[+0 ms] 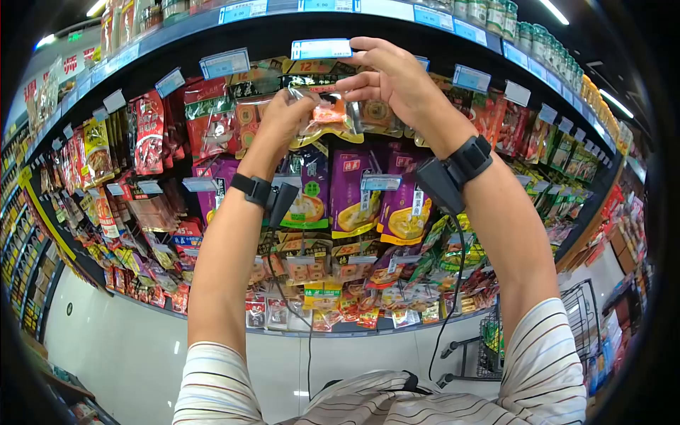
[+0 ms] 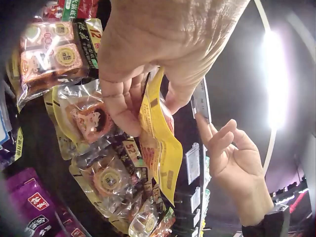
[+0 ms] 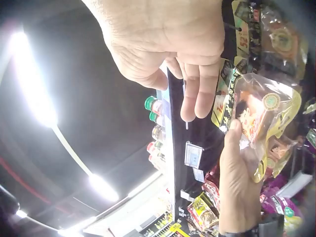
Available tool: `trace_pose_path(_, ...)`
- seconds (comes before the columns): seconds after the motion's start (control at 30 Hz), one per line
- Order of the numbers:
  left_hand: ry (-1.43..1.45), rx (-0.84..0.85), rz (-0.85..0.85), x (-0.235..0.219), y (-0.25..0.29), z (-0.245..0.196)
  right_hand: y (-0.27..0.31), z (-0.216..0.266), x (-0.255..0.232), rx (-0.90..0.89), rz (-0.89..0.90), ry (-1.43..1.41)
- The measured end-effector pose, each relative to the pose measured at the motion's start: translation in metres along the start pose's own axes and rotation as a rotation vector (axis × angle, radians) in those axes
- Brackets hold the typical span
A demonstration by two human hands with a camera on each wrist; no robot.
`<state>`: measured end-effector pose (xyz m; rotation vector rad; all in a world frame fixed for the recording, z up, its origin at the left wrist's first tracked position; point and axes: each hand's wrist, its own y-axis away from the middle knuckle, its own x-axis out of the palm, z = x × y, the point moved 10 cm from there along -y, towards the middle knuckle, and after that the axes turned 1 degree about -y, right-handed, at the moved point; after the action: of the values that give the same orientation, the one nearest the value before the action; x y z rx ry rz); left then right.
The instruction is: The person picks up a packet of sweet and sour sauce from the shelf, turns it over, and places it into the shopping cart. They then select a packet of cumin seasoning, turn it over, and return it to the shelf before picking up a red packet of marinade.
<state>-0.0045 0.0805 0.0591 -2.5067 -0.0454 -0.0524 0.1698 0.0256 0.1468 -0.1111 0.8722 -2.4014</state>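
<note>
My left hand (image 1: 280, 120) grips a clear plastic packet (image 1: 329, 117) with an orange-red block inside. Its yellow backing (image 2: 160, 143) faces the left wrist view, and the clear front (image 3: 254, 111) shows in the right wrist view. The packet is right in front of similar hanging packets (image 2: 91, 118). Up and to the right, my right hand (image 1: 397, 78) has its upper fingertips at the right end of a price tag (image 1: 322, 49), pinching it. The other fingers of that hand extend toward the packet, with a gap to it in the right wrist view.
Purple pouches (image 1: 352, 195) hang below my hands, and red packets (image 1: 149, 131) hang to the left. A shelf edge (image 1: 386, 8) with price labels runs above, carrying jars (image 1: 478, 13). A wire cart (image 1: 581, 312) stands on the floor at lower right.
</note>
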Motion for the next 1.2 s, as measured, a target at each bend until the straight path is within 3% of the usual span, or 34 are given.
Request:
trace_pose_path(0.27, 0.024, -0.033, 0.021, 0.004, -0.018, 0.013, 0.026, -0.005, 0.006, 0.050, -0.022, -0.030)
trace_pose_path(0.37, -0.100, -0.028, -0.043, -0.013, -0.039, 0.044, 0.038, -0.015, 0.004, 0.095, 0.009, -0.034)
trace_pose_path(0.57, -0.254, -0.004, -0.093, -0.021, -0.032, 0.048, 0.094, -0.040, 0.011, 0.224, 0.046, -0.037)
trace_pose_path(0.63, -0.344, 0.050, -0.050, -0.021, -0.019, 0.026, 0.119, -0.054, 0.012, 0.269, 0.043, -0.070)
trace_pose_path(0.7, -0.337, 0.038, -0.100, -0.034, -0.006, 0.015, 0.147, -0.060, 0.015, 0.309, 0.052, -0.071)
trace_pose_path(0.77, -0.319, 0.163, -0.201, -0.040, 0.020, -0.004, 0.179, -0.065, 0.017, 0.384, 0.071, -0.090)
trace_pose_path(0.9, -0.318, 0.250, -0.116, 0.009, 0.115, -0.048, 0.255, -0.101, 0.011, 0.597, 0.152, -0.088)
trace_pose_path(1.03, -0.242, -0.054, 0.120, 0.061, 0.218, 0.012, 0.345, -0.134, -0.004, 0.804, 0.164, -0.095)
trace_pose_path(1.17, -0.075, -0.650, 0.332, 0.130, 0.338, 0.129, 0.427, -0.149, -0.039, 0.867, 0.003, -0.132)
trace_pose_path(1.2, -0.067, -0.697, 0.380, 0.147, 0.361, 0.146, 0.448, -0.148, -0.053, 0.860, -0.065, -0.150)
